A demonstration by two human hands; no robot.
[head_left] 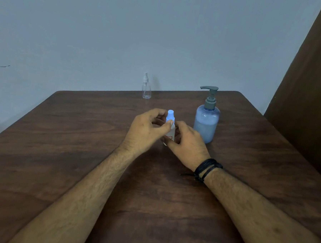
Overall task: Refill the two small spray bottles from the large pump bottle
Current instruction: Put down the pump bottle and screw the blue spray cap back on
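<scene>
Where the pump bottle [206, 122] stands upright on your table [61, 153], take it as reference. Item: small spray bottle, blue cap [170, 122], upright just left of it; your left hand [146, 131] pinches its cap between thumb and fingers, your right hand [188, 143] curls round its body. Item: clear spray bottle [146, 87], upright, behind and left, near the table's far edge.

Your hands [171, 138] hide most of the small spray bottle [170, 116] body, and its red label is unreadable.
</scene>
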